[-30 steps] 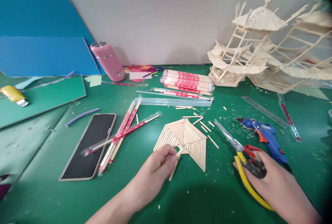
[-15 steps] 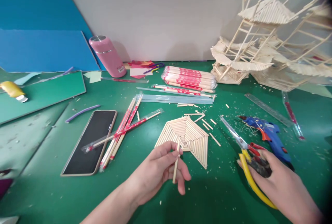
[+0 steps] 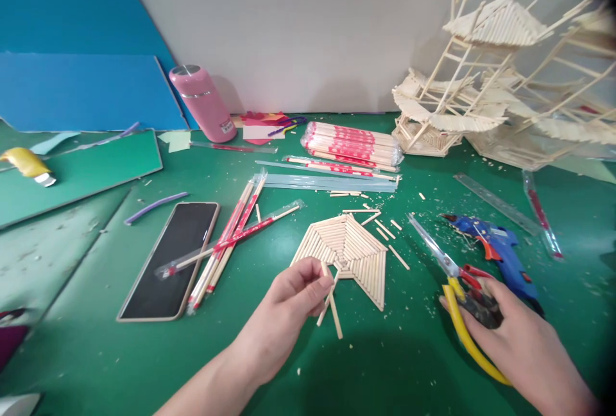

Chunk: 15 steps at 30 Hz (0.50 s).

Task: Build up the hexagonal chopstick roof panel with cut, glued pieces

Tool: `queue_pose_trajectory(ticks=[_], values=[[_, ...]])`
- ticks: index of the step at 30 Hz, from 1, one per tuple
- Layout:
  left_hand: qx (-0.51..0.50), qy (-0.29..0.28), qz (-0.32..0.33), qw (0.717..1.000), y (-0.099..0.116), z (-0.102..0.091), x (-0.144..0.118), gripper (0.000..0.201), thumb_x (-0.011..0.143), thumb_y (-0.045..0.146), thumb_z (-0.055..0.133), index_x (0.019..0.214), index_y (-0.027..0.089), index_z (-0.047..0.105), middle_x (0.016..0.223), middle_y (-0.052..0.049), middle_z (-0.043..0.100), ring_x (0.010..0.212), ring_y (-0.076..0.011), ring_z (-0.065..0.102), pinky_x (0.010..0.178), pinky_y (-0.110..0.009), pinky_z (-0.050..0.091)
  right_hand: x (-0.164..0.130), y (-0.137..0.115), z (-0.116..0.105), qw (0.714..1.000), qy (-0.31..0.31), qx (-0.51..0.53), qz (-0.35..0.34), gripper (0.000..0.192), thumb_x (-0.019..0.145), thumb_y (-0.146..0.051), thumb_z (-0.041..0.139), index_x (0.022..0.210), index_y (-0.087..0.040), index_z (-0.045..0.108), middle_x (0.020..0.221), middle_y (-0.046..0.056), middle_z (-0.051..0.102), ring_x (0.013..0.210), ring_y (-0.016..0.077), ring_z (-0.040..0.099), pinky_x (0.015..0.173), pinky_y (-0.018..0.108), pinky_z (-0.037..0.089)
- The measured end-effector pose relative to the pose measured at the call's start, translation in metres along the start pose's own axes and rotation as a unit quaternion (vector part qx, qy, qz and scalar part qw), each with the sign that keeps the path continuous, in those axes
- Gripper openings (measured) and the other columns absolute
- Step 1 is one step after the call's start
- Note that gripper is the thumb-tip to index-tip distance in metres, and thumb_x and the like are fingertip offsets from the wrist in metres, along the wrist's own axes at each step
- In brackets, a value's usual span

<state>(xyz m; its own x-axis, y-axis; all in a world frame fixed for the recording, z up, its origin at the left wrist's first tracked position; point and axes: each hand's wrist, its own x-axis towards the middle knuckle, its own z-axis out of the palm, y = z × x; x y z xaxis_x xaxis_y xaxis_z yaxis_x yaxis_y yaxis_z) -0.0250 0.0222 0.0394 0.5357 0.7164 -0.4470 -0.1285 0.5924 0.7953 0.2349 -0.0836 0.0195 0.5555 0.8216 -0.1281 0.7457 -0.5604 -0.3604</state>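
Observation:
My left hand (image 3: 301,294) is closed in a pinch on a short wooden stick (image 3: 335,314) that slants down from the fingertips. A second thin stick (image 3: 323,314) crosses behind it; whether I hold that one too is unclear. Just beyond lies a flat fan-shaped panel (image 3: 360,252) of sticks laid side by side, its near left part behind my hand. On the right, my right hand (image 3: 514,339) is wrapped round the yellow and red handles of shears (image 3: 447,265). Their silver blades point away to the left, resting close to the table.
A blue glue gun (image 3: 503,246) lies beside the shears. Stick offcuts (image 3: 385,230) surround the panel. Wrapped chopsticks (image 3: 235,236) overlap a phone (image 3: 168,262) at left. Farther back are a chopstick bundle (image 3: 351,145), a pink bottle (image 3: 205,104) and a stick-built tower model (image 3: 474,76).
My left fingers have curled in, and the stick has turned so its lower end points right. A second stick now shows beside it. My right hand and the shears have hardly moved.

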Motion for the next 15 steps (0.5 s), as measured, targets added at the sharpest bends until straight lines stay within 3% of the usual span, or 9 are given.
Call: queue_pose_trajectory(ticks=[3, 8, 12, 15], values=[[0.017, 0.033, 0.023, 0.999, 0.0, -0.003, -0.005, 0.02, 0.079, 0.031, 0.059, 0.071, 0.016, 0.049, 0.059, 0.006, 0.039, 0.052, -0.005, 0.032, 0.05, -0.019, 0.027, 0.0, 0.001, 0.001, 1.0, 0.004, 0.003, -0.005, 0.049, 0.068, -0.06, 0.048, 0.099, -0.023, 0.052, 0.085, 0.007, 0.065, 0.08, 0.0287, 0.063, 0.061, 0.035, 0.047], [0.104, 0.056, 0.071, 0.99, 0.002, -0.007, -0.015, 0.019, 0.082, 0.032, 0.054, 0.073, 0.016, 0.051, 0.064, 0.003, 0.047, 0.057, -0.0071, 0.04, 0.053, -0.019, 0.033, 0.001, 0.014, 0.001, 0.997, 0.034, -0.064, -0.024, 0.039, 0.071, -0.055, 0.05, 0.096, -0.026, 0.049, 0.092, 0.011, 0.064, 0.083, 0.0324, 0.062, 0.062, 0.039, 0.047], [0.193, 0.023, 0.091, 0.977, 0.006, -0.003, -0.019, 0.021, 0.089, 0.032, 0.042, 0.078, 0.017, 0.051, 0.077, -0.002, 0.059, 0.071, -0.0126, 0.052, 0.067, -0.025, 0.041, 0.002, 0.025, 0.002, 0.992, 0.053, -0.092, -0.066, 0.037, 0.075, -0.051, 0.046, 0.098, -0.022, 0.049, 0.099, 0.015, 0.059, 0.092, 0.0344, 0.058, 0.07, 0.042, 0.047], [0.26, 0.0, 0.098, 0.961, 0.006, 0.0, -0.019, 0.022, 0.09, 0.032, 0.037, 0.077, 0.018, 0.048, 0.07, -0.001, 0.059, 0.065, -0.013, 0.053, 0.062, -0.025, 0.04, 0.004, 0.031, 0.001, 0.992, 0.048, -0.058, -0.104, 0.04, 0.072, -0.051, 0.051, 0.098, -0.02, 0.055, 0.1, 0.014, 0.059, 0.09, 0.0346, 0.058, 0.075, 0.045, 0.045]])
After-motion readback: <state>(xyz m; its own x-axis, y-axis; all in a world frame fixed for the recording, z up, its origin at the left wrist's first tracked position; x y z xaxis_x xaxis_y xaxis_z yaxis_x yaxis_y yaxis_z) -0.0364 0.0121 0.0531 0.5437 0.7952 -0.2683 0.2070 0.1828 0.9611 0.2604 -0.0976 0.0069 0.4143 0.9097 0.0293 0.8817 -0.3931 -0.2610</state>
